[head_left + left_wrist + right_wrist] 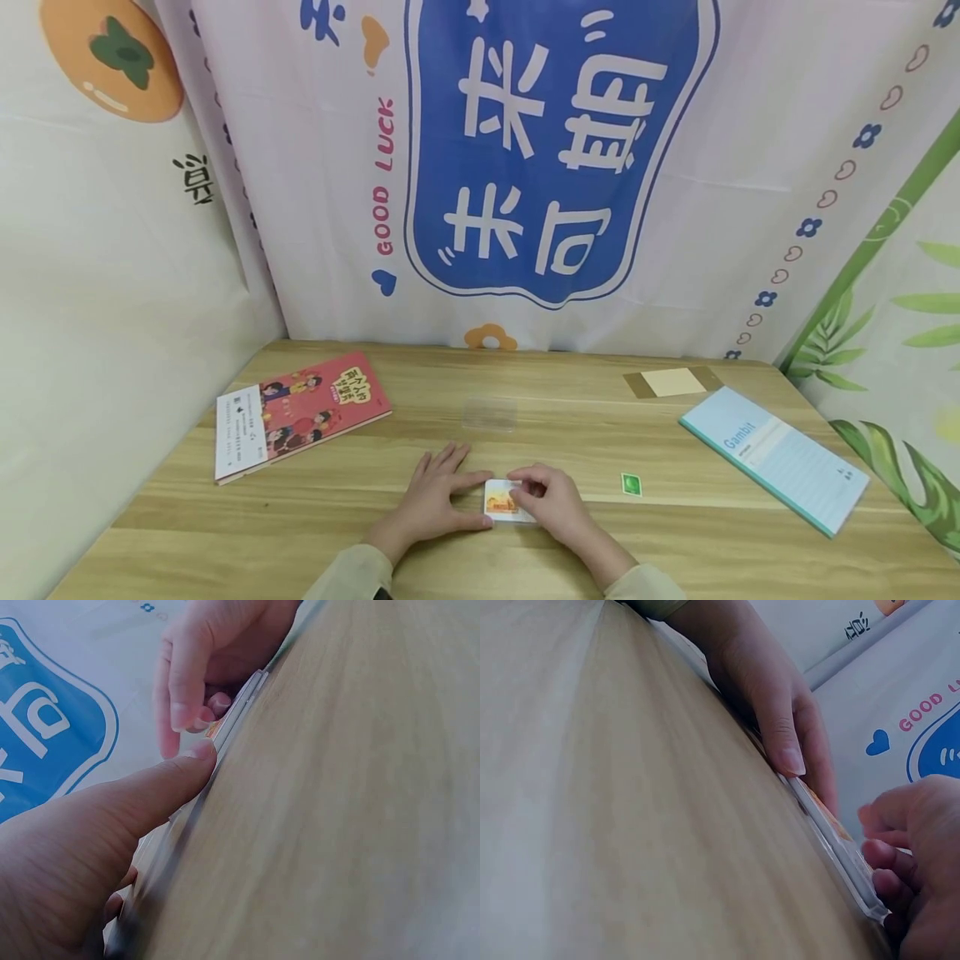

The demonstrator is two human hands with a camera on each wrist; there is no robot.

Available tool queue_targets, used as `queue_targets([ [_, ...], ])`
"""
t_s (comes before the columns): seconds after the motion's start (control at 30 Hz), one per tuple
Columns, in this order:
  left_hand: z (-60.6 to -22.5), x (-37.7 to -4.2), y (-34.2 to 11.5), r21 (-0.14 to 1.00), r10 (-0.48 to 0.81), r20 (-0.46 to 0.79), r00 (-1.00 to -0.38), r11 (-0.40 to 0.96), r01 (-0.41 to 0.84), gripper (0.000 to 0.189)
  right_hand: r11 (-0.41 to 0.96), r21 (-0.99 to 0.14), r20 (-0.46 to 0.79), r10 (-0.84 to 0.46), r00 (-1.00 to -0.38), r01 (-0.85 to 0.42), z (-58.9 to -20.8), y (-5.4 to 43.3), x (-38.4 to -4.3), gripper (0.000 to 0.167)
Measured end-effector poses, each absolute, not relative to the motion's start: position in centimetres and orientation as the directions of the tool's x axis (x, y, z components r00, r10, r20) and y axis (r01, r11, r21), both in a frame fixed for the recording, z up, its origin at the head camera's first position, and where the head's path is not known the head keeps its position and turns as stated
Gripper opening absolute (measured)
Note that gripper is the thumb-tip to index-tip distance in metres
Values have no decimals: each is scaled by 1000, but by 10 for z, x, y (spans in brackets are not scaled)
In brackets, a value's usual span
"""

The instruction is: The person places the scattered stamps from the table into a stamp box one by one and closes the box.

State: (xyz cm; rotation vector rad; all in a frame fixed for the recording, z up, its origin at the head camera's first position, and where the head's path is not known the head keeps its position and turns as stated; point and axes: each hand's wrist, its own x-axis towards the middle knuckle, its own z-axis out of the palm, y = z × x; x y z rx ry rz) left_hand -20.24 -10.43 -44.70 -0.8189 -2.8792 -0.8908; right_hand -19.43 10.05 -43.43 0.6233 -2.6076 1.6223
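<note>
A small flat white card with an orange picture [498, 502] lies on the wooden table between my hands. Edge-on in the right wrist view, it shows a white layer [832, 838] over a clear one. My left hand [431, 506] rests at its left side, fingers spread, with thumb and index finger extended to the two left corners; the thumb tip [201, 747] presses the near corner. From the right, my right hand [557, 502] curls its fingers over the card, thumb and index finger pinching at the picture's right side. Its fingertips partly hide the card.
A small green picture piece [632, 484] lies right of my hands, and a clear rectangular sheet [490, 414] behind them. At left is a red-and-white book [307, 412]; at right, a light blue notebook [776, 458] and a brown-and-cream card [671, 382]. Printed cloth [337, 275] hangs behind.
</note>
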Motion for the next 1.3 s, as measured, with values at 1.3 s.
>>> queue_targets([
  [1.3, -447, -203, -105, 526, 475, 159, -866, 701, 481, 65, 489, -865, 162, 56, -985, -114, -437, 246, -199, 23],
])
